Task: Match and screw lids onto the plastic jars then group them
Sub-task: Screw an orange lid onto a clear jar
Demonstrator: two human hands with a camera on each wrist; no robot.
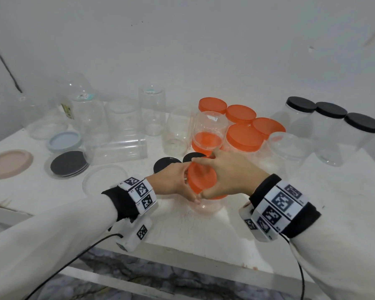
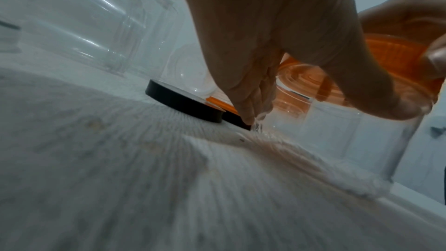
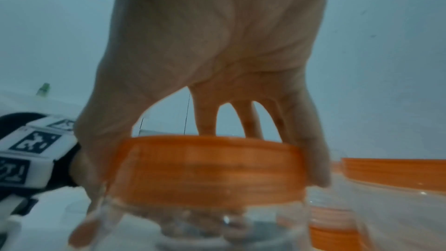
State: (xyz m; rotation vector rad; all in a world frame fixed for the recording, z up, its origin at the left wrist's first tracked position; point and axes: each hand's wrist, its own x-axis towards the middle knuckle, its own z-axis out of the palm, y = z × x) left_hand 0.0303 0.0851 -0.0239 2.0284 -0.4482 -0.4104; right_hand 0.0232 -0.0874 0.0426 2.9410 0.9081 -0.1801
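White tabletop (image 1: 204, 230): black and orange groups capped, clear jars waiting; my left hand (image 1: 171, 180) grips the jar (image 1: 206, 206) while my right hand (image 1: 230, 176) clasps its orange lid (image 1: 200, 177).

Soft even light, wide-angle warp, blurred dim wrist views.

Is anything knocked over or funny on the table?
Yes. One clear jar lies on its side near the loose lids at the left, while the other jars stand. Nothing looks spilled or broken.
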